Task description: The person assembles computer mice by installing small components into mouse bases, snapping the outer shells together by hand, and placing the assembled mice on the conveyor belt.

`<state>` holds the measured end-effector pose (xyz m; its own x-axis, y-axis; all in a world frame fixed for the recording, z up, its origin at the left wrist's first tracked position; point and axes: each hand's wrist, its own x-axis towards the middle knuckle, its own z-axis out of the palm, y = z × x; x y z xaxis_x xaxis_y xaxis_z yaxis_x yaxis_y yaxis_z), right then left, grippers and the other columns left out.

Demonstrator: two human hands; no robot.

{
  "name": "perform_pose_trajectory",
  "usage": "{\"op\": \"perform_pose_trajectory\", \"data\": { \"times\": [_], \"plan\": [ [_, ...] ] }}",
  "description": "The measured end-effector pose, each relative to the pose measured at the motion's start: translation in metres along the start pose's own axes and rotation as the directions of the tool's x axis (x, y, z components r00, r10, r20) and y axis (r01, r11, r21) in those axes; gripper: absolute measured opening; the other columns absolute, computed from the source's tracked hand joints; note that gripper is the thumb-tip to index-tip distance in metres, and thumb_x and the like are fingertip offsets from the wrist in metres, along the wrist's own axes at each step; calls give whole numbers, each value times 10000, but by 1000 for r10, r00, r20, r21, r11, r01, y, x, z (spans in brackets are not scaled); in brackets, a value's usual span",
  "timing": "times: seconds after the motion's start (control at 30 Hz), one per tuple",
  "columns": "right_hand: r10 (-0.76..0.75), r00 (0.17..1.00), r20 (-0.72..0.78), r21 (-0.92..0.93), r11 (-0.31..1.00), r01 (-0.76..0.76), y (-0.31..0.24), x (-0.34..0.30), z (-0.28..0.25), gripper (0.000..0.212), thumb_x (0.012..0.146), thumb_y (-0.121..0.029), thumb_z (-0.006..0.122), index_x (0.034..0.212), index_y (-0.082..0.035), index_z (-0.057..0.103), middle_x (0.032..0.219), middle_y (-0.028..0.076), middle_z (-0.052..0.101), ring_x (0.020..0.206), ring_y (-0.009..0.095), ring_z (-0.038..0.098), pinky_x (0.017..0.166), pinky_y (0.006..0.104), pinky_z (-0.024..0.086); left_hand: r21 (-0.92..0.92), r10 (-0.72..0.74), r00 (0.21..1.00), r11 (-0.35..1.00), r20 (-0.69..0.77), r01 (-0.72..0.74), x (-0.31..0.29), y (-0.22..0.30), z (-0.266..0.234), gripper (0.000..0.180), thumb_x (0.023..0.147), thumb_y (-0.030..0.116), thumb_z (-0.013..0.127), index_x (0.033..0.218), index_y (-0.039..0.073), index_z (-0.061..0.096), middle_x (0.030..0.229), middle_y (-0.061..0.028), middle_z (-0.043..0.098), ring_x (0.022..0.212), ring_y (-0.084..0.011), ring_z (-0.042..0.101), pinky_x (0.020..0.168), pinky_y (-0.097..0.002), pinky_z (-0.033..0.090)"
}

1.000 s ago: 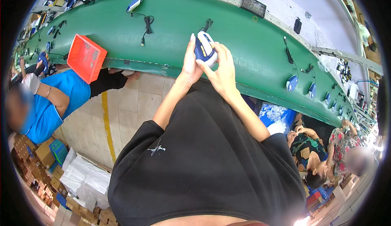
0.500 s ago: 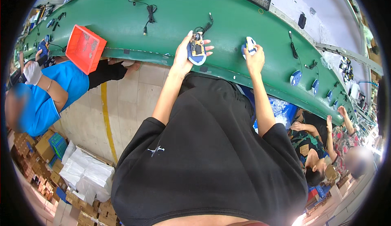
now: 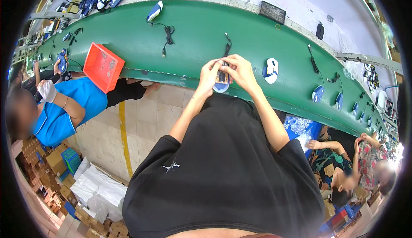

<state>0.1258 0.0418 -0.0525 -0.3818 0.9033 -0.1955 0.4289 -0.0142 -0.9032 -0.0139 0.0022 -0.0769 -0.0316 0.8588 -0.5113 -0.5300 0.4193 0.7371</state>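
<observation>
Over the near edge of the green belt I hold an opened computer mouse [image 3: 221,87], its blue-rimmed base low and its circuit board partly covered by my fingers. My left hand [image 3: 207,78] is closed around its left side. From the right, my right hand [image 3: 242,73] pinches at the board's upper end; fingers hide exactly what it grips. A black cable [image 3: 227,49] runs away from the mouse across the belt. To the right of my hands lies a white and blue mouse top cover [image 3: 270,71].
On the green belt [image 3: 201,23] lie a mouse with a cable [image 3: 155,11] and several mice at right. An orange-red bin [image 3: 103,68] of small parts sits at left, near a co-worker in blue [image 3: 73,105]. A black tray [image 3: 272,12] stands by the far ledge. Other co-workers sit at right.
My right hand has put the mouse top cover down on the belt and come left to the opened mouse. Both hands now meet at it. The whole view has shifted somewhat.
</observation>
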Motion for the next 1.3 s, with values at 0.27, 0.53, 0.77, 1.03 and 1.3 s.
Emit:
{"op": "perform_pose_trajectory", "data": {
  "times": [0.27,0.53,0.77,1.03,1.3],
  "plan": [
    [-118,980,-161,-146,985,95,6,-10,18,221,789,-62,652,999,3,671,926,150,653,819,343,643,739,389,519,135,17,995,991,-94,-5,5,-19,-4,255,958,183,548,1102,-16,614,867,-63,648,718,-108,623,599,-246,519],
    [-164,979,-123,-349,930,112,21,0,12,234,821,-68,633,1037,21,619,977,173,615,907,359,613,790,417,498,94,-65,994,993,-92,74,21,-26,3,243,948,189,562,1074,-10,623,867,-41,635,711,-100,618,591,-259,527],
    [-7,996,-94,-201,980,-12,9,11,8,271,820,-94,666,1062,20,621,969,161,610,788,303,624,735,372,501,-190,-266,957,940,113,283,25,-1,-9,262,947,225,587,1072,-3,621,913,-49,649,788,-97,628,673,-245,515],
    [-7,992,-128,-230,973,-23,10,20,17,248,838,-91,621,1061,15,649,1030,162,626,873,325,636,788,377,504,502,52,985,864,-166,39,44,-25,-11,321,935,262,573,1119,0,604,953,-122,672,833,-170,633,746,-320,501],
    [155,979,-134,-201,963,-181,14,19,24,248,821,-103,635,1047,-7,668,967,180,643,884,362,631,799,422,500,609,114,986,793,-118,-19,49,-28,-14,336,939,255,538,1138,-11,584,897,-170,671,803,-221,648,736,-343,503]
  ]
}}
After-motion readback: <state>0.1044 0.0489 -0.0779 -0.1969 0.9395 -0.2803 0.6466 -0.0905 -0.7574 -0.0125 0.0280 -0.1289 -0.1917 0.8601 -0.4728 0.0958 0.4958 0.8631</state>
